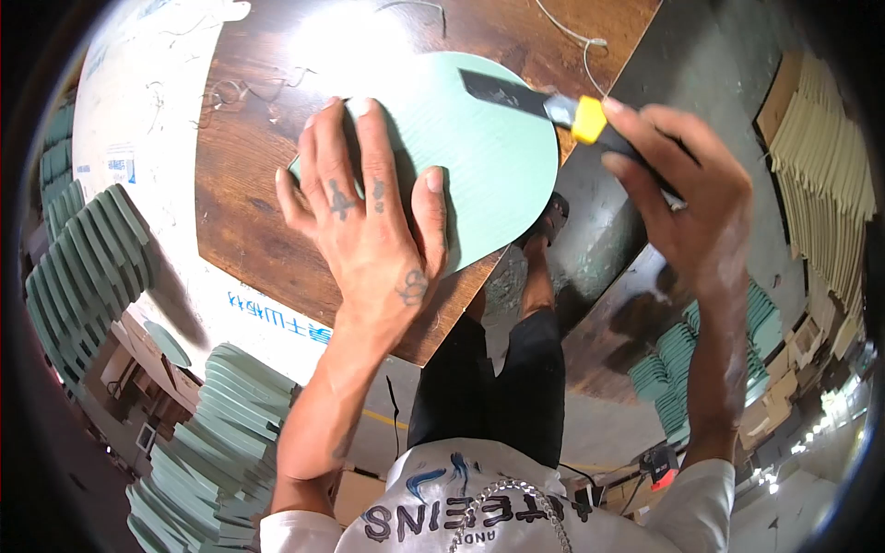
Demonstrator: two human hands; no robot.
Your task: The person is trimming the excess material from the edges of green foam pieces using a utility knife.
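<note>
A pale green rounded panel (498, 157) lies flat on the brown wood-grain board, its right edge reaching past the board's edge. My left hand (369, 203) rests on the panel's left part with the fingers spread, palm down. In my right hand (691, 175) is a utility knife (590, 120) with a yellow collar and a long dark blade. The fingers wrap round its handle at the panel's upper right. The blade points left, over the upper part of the panel; whether it touches the surface I cannot tell.
Thin pale strings (590, 41) lie on the wood-grain board (267, 184). Beneath it is a white printed sheet (138, 101). Green padded pieces stand in stacks (88, 267) at the left, with more (221, 442) at lower left. Another green stack (678, 359) and a cream stack (820, 157) are at the right.
</note>
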